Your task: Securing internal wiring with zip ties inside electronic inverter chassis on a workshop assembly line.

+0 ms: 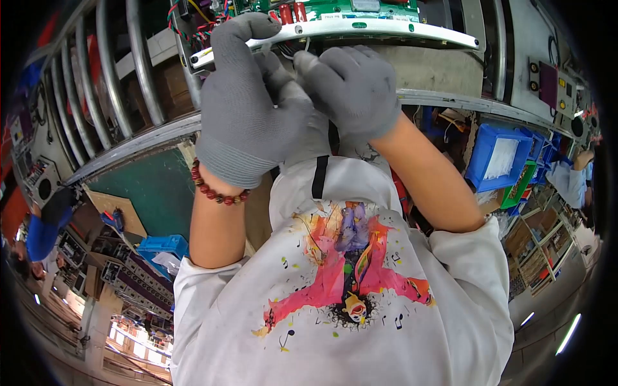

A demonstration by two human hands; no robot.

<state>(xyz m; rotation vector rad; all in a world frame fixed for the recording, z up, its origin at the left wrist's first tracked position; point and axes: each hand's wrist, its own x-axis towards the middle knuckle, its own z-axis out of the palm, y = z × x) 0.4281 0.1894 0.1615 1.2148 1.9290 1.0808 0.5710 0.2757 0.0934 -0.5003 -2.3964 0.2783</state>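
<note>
Both my hands wear grey knit gloves and work at the near edge of a silver metal panel point(386, 29). My left hand point(248, 96) has its index finger curled over the panel's rim, its thumb and other fingers bent toward the right hand. My right hand point(354, 83) is closed in a pinch close beside the left fingertips. What either hand pinches is hidden. Just above the right fingertips, dark wires point(293, 48) and a thin white loop point(308, 44) show under the panel. Behind the rim lies a green circuit board point(380, 9) with red cylindrical components point(293, 13).
Twisted coloured wires point(193, 29) hang at the panel's left end. Metal rollers point(109, 77) run left of the work, with a metal rail point(444, 100) along the near edge. Blue bins point(499, 157) stand at the right; a blue tray point(161, 251) sits lower left.
</note>
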